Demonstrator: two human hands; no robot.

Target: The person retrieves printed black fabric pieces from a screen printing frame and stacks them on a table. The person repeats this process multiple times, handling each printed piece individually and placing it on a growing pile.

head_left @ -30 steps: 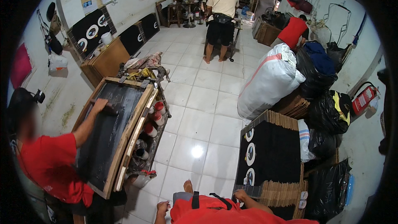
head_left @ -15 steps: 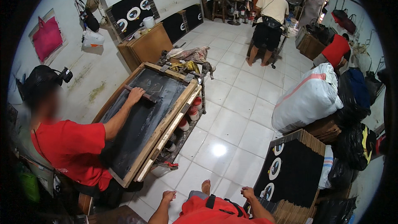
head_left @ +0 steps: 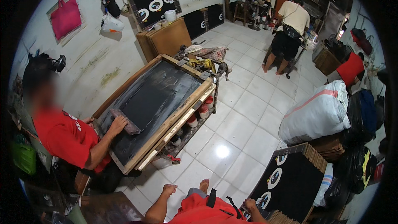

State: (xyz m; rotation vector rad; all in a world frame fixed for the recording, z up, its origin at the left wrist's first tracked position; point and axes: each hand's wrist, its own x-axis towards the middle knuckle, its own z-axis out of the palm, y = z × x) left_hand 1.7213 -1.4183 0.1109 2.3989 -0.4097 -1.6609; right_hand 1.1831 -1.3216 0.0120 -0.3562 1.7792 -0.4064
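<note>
My left hand (head_left: 169, 189) hangs over the tiled floor beside my red shirt (head_left: 203, 211), fingers loosely curled with nothing visible in them. On my other side, my right hand (head_left: 250, 204) is curled too, no object showing in it. It is close to a stack of black boards (head_left: 296, 182) printed with white ovals; whether it touches the stack I cannot tell. Black straps (head_left: 211, 198) lie on my front. Ahead on the left, a co-worker in red grips a squeegee (head_left: 132, 126) on a wood-framed printing screen (head_left: 166, 139).
Under the screen's table stand red-and-white tubs (head_left: 203, 111). A big white sack (head_left: 317, 108) and black bags (head_left: 354, 168) line the right side. Brown boards (head_left: 176, 37) lean at the left wall. Two more people, in cream (head_left: 295, 14) and red (head_left: 350, 69), work farther off.
My view has shifted, so the scene sits farther right. The co-worker's squeegee has come down the screen toward the near end. My right hand has lowered slightly; both hands stay curled.
</note>
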